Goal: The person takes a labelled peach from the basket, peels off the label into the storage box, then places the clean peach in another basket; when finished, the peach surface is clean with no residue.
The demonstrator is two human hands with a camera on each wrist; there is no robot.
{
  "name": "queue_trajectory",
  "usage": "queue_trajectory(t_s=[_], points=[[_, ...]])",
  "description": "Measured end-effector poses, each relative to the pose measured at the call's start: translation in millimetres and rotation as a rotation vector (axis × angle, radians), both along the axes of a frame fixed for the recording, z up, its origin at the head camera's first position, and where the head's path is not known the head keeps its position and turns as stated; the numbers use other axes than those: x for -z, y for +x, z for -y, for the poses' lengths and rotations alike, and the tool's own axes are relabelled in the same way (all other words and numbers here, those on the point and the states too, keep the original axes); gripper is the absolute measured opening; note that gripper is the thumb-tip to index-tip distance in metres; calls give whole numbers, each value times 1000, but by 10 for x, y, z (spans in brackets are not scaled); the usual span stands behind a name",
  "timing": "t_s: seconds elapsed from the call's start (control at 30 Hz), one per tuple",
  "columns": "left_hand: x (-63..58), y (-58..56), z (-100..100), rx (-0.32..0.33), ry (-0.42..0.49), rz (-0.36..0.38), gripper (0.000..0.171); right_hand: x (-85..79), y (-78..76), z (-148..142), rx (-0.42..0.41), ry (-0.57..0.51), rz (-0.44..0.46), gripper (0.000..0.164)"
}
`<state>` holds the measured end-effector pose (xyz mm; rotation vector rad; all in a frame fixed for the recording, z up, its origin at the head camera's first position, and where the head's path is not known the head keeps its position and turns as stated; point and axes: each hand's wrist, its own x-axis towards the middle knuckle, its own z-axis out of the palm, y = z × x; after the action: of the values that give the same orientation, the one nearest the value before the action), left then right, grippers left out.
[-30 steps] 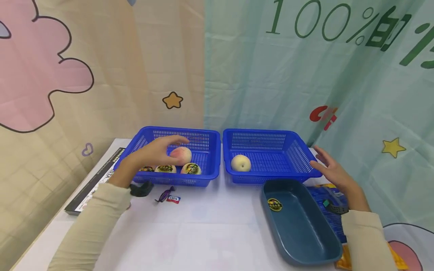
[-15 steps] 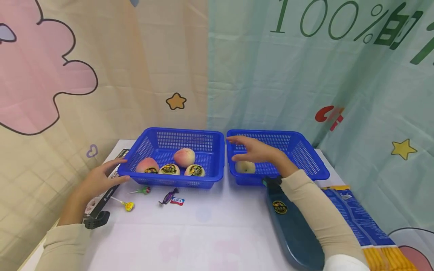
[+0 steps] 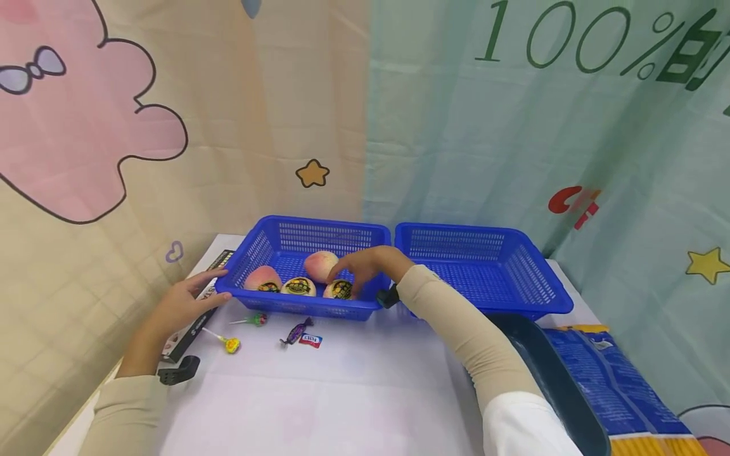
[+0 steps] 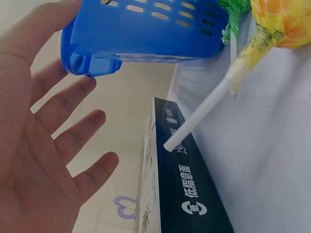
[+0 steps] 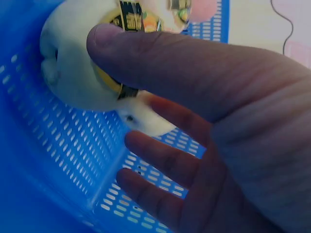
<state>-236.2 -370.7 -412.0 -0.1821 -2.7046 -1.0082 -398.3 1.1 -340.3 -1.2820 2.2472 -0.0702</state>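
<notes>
My right hand (image 3: 367, 265) reaches into the left blue basket (image 3: 319, 309), above a pale peach (image 3: 341, 289) with a black and gold sticker. In the right wrist view the thumb lies across that peach's sticker (image 5: 130, 48), while the other visible fingers spread out beyond it. Several pink and white peaches sit in this basket, including a rear peach (image 3: 321, 266). At the basket's left corner is my left hand (image 3: 181, 307), thumb on one side of the rim. In the left wrist view its fingers are straight and spread, one touching the corner.
To the right stands another blue basket (image 3: 542, 303), partly behind my sleeve. Nearer lie a dark teal tub (image 3: 561, 386) and a blue bag (image 3: 604, 380). Two lollipops, one yellow (image 3: 231, 345), a purple candy (image 3: 296, 332) and a black box (image 3: 188, 342) lie at the left.
My right hand has swung left from beside the tub, over the right basket, into the left one. My left hand has drawn back from the peaches to the left basket's corner.
</notes>
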Motion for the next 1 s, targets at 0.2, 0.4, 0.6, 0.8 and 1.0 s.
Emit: queue_trajectory(t_s=[0.2,0.4,0.6,0.8,1.0], points=[[12,45,25,-7,38,-9,62,37,-25,45,3,1,36,66],[41,80,14,-29,25,24,66,109,-49,94,39,-2,54,69],[67,79,-15,-18,59,36,65,169,-68,115,37,-13,68,70],[37,51,-36,0,77,3,64,157,-105,125,54,-21,43,69],[18,33,-59,-1,64,3,63,175,-159,119,68,-26,57,67]])
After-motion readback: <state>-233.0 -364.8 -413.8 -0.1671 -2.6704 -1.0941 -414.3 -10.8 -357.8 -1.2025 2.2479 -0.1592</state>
